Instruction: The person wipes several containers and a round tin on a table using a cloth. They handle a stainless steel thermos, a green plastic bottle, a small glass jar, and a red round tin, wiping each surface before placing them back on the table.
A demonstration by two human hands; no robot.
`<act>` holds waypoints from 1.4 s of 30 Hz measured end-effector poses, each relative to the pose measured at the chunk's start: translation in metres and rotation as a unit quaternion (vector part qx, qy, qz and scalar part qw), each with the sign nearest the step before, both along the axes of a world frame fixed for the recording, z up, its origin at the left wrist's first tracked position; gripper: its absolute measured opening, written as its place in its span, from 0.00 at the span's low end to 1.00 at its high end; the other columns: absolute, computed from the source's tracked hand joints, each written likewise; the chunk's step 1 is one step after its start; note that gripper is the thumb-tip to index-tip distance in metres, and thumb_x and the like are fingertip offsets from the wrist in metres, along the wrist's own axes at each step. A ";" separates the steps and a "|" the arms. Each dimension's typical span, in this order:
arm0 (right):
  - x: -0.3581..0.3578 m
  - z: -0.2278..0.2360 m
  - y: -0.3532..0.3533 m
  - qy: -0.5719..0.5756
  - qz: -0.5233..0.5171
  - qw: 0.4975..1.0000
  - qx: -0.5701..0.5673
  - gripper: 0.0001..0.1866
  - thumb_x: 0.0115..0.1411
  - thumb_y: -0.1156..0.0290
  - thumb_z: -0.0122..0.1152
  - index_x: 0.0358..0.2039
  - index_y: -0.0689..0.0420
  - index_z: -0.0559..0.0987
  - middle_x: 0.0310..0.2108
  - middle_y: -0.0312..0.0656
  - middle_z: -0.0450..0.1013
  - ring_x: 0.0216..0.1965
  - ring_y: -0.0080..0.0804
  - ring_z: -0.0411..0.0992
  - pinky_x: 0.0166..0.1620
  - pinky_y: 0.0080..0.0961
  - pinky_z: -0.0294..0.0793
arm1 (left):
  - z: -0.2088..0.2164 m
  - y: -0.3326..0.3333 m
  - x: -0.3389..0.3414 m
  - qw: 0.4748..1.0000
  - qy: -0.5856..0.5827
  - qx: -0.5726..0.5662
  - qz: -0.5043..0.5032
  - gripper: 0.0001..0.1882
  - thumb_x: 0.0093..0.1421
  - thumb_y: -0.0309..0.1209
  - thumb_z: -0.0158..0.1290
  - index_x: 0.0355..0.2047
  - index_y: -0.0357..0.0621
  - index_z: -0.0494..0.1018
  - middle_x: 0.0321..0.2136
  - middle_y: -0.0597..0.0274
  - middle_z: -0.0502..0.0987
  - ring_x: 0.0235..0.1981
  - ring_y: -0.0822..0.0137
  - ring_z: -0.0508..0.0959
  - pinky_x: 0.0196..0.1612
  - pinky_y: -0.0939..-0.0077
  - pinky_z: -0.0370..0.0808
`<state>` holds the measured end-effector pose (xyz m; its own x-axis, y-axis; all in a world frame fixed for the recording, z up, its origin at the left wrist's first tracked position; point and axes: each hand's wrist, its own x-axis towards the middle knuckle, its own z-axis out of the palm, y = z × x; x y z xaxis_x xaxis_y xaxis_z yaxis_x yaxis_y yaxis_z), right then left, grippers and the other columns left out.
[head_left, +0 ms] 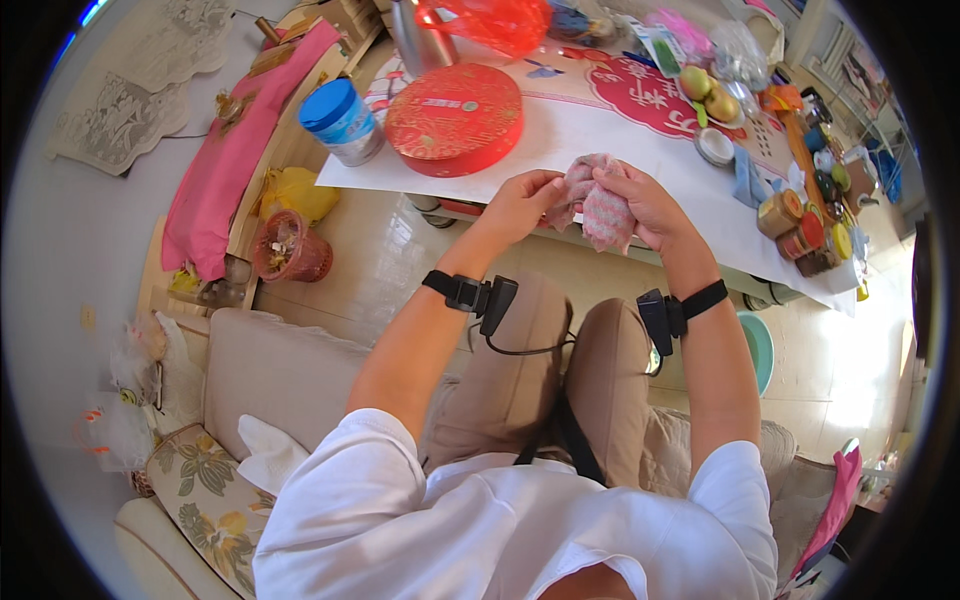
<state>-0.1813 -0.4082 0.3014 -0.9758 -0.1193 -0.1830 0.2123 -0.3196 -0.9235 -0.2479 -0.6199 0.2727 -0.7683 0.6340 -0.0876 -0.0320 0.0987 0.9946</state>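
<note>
A small crumpled cloth (pixel 606 212), pink with a pale zigzag pattern, hangs bunched between my hands at the table's near edge. My left hand (pixel 525 207) pinches its left side between thumb and fingers. On the other side my right hand (pixel 648 207) is closed around the upper right part, thumb on top, and the lower end droops below the fingers. Just beyond my left hand stands a round red box (pixel 455 118) with gold decoration. To the box's left is a tub (pixel 342 122) with a blue lid. Both wrists wear black straps with small devices.
Several jars (pixel 800 230) crowd the right end of the white-covered table (pixel 560 130). Fruit (pixel 712 97), plastic bags and a metal flask (pixel 420 40) stand farther back. A red waste bin (pixel 290 247) is at floor level on the left. I sit on a beige sofa (pixel 275 365).
</note>
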 end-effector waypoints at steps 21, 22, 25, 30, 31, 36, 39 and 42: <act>-0.201 -0.090 -0.060 -0.051 -0.149 0.986 0.046 0.24 0.74 0.59 0.43 0.66 0.53 0.64 0.54 0.39 0.72 0.49 0.31 0.75 0.50 0.35 0.77 | -0.071 -0.144 -0.202 0.929 -0.066 0.114 0.346 0.44 0.70 0.64 0.33 0.69 0.36 0.57 0.67 0.57 0.63 0.67 0.63 0.63 0.68 0.67 0.56; -0.196 -0.087 -0.055 -0.028 -0.147 0.988 0.046 0.25 0.74 0.59 0.42 0.68 0.54 0.63 0.55 0.39 0.72 0.49 0.31 0.75 0.49 0.35 0.77 | -0.074 -0.136 -0.193 0.926 -0.060 0.094 0.362 0.39 0.73 0.60 0.30 0.67 0.41 0.62 0.64 0.60 0.68 0.66 0.66 0.64 0.67 0.66 0.58; -0.169 -0.077 -0.030 -0.026 -0.136 0.987 0.077 0.24 0.75 0.59 0.41 0.66 0.56 0.64 0.51 0.42 0.74 0.44 0.32 0.76 0.45 0.34 0.78 | -0.081 -0.111 -0.162 0.941 -0.072 0.083 0.320 0.44 0.70 0.64 0.31 0.70 0.39 0.54 0.69 0.57 0.59 0.69 0.62 0.60 0.69 0.61 0.55; -0.106 -0.069 0.009 -0.067 -0.114 0.989 0.065 0.19 0.74 0.58 0.43 0.54 0.58 0.71 0.27 0.44 0.74 0.25 0.35 0.74 0.30 0.31 0.76 | -0.083 -0.053 -0.091 0.964 -0.076 0.071 0.243 0.44 0.70 0.63 0.35 0.70 0.36 0.54 0.69 0.53 0.59 0.69 0.58 0.60 0.65 0.59 0.62; -0.098 -0.070 0.015 -0.073 -0.128 0.986 0.081 0.19 0.74 0.57 0.41 0.52 0.58 0.72 0.29 0.47 0.75 0.27 0.36 0.75 0.31 0.33 0.78 | -0.084 -0.045 -0.079 0.967 -0.083 0.071 0.231 0.43 0.70 0.62 0.36 0.70 0.36 0.53 0.69 0.53 0.58 0.69 0.57 0.60 0.64 0.59 0.64; -0.095 -0.068 0.047 -0.008 -0.297 0.954 -0.027 0.20 0.74 0.53 0.43 0.44 0.58 0.75 0.30 0.44 0.75 0.29 0.35 0.76 0.35 0.33 0.79 | -0.082 -0.050 -0.109 0.932 -0.023 0.063 0.356 0.30 0.71 0.55 0.42 0.55 0.40 0.69 0.45 0.62 0.71 0.46 0.72 0.71 0.47 0.76 0.72; -0.128 -0.055 0.069 0.074 -0.252 0.965 -0.004 0.18 0.73 0.52 0.43 0.40 0.53 0.74 0.27 0.40 0.72 0.24 0.32 0.72 0.29 0.29 0.74 | -0.078 -0.062 -0.185 0.931 0.004 0.024 0.363 0.31 0.72 0.53 0.41 0.59 0.38 0.67 0.51 0.59 0.72 0.53 0.69 0.71 0.53 0.75 0.71; -0.176 -0.049 0.079 0.048 -0.165 0.983 0.069 0.17 0.73 0.51 0.43 0.36 0.50 0.72 0.20 0.35 0.67 0.15 0.28 0.64 0.19 0.27 0.64 | -0.081 -0.057 -0.237 0.943 -0.006 0.074 0.324 0.35 0.73 0.51 0.40 0.68 0.35 0.58 0.65 0.55 0.65 0.65 0.63 0.65 0.65 0.67 0.62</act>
<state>-0.3574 -0.3296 0.2528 -0.9709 0.2258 -0.0799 0.0275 -0.2266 -0.9736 -0.4845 -0.6773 0.1922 -0.9982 0.0374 -0.0464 -0.0494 -0.0844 0.9952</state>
